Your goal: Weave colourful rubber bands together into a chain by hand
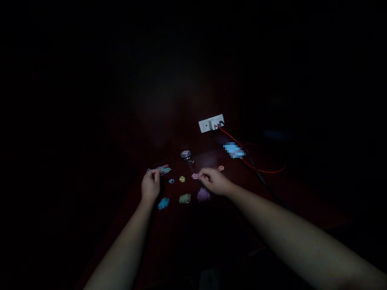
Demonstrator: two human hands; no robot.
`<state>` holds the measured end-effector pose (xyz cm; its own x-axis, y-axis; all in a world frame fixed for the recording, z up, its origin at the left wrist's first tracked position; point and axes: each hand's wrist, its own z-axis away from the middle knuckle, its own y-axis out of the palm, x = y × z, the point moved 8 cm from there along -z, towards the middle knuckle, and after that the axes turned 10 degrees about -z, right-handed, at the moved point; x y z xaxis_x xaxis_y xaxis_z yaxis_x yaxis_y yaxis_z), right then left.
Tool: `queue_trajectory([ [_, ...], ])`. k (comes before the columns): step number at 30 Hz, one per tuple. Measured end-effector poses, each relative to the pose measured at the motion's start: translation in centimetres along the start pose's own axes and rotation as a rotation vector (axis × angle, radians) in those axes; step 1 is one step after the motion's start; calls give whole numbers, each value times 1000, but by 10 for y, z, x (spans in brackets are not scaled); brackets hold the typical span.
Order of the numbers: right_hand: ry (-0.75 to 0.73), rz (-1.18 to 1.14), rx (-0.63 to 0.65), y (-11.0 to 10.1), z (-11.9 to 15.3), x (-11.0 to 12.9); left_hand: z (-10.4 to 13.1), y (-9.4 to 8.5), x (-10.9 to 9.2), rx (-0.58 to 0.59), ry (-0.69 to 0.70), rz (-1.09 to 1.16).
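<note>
My left hand (150, 186) is closed, its fingers curled beside a mixed-colour heap of small elastic bands (165, 168); whatever lies in them is hidden. With thumb and fingers pinched together, my right hand (215, 181) is at the edge of a few pink bands (194, 176). I cannot make out what is in that pinch. Between the hands lie a few blue bands (171, 181) and yellow bands (182, 179). Nearer to me are a blue pile (163, 203), a pale green pile (184, 198) and a purple pile (203, 194).
Orange bands (221, 168) lie beyond my right hand. A small round container (186, 154) stands behind the bands. Farther back is a white socket panel (208, 124) with a red cable (229, 135) running from it past a blurred bright object (234, 150). The surroundings are very dark.
</note>
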<state>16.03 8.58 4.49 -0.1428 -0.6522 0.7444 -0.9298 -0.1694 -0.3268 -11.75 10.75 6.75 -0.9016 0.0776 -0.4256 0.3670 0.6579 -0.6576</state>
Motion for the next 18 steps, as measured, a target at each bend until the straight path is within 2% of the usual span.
queue_trajectory([
  [2,9,-20,2,0,0,1,10,3,-40,64,37,182],
  [4,35,-48,4,-2,-1,2,25,15,-81,173,70,378],
  [7,39,-44,-41,-9,-1,8,50,39,-117,311,8,566],
  [9,55,-36,-70,-13,-2,12,62,41,-127,276,61,535],
  [13,64,-63,-45,-12,-1,16,77,35,-137,255,320,313],
  [18,48,-140,22,-7,0,16,75,29,-136,214,373,252],
])
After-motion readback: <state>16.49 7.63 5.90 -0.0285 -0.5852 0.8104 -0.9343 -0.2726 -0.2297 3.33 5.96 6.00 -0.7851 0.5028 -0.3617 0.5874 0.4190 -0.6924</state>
